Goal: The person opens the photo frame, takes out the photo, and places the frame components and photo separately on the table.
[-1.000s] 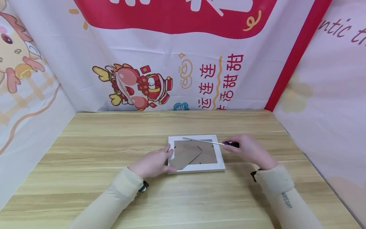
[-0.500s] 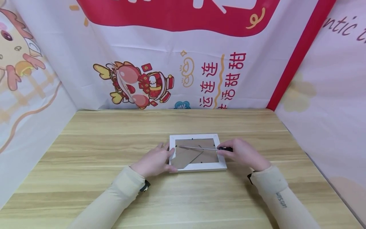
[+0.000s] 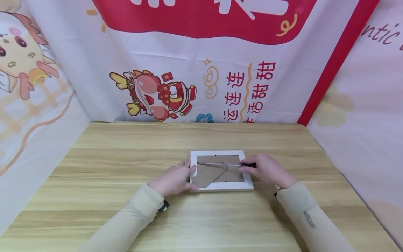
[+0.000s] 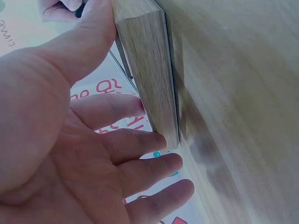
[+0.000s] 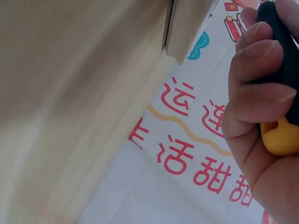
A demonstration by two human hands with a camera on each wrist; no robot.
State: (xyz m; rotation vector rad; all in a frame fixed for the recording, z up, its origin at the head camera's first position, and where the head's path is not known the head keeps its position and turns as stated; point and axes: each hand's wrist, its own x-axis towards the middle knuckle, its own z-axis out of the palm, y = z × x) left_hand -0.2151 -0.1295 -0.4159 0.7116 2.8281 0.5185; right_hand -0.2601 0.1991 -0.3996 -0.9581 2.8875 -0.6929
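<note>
A white picture frame lies face down, its brown backing board and small black tabs showing. Along the frame's left edge rests my left hand, thumb at the near left corner. In the left wrist view its fingers are spread and nearly straight, some touching the frame's side. My right hand grips a screwdriver by its handle. The handle is black and yellow in the right wrist view. The long metal shaft reaches left across the board, with its tip at the left tab.
The frame sits on a wood-grain table. Behind the table hangs a printed white and red cloth. More printed cloth walls stand at the left and right sides.
The screwdriver has moved from over the frame's far edge down and toward the person, and its tip now meets the left tab. My left hand stays at the frame's left edge.
</note>
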